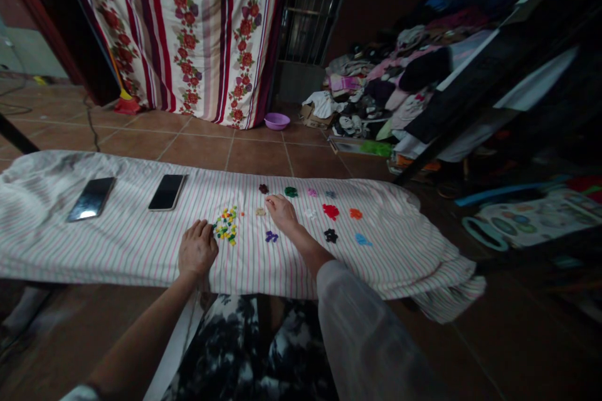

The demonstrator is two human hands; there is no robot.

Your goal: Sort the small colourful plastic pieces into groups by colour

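A loose pile of mostly yellow and green pieces (227, 227) lies on a striped cloth (291, 272). The left hand (197, 248) rests just left of the pile, fingers loosely curled; whether they hold anything cannot be told. Right of the pile, among small single-colour heaps (330, 211), the right hand (283, 212) has its fingertips drawn close together, any piece between them too small to make out. Left of the pile, beyond the left hand, lie two phones (167, 192).

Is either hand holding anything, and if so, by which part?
Right hand, fingers pinched: cannot tell whether a small piece is held. Left hand, at the edge of the mixed pile: no held piece visible.
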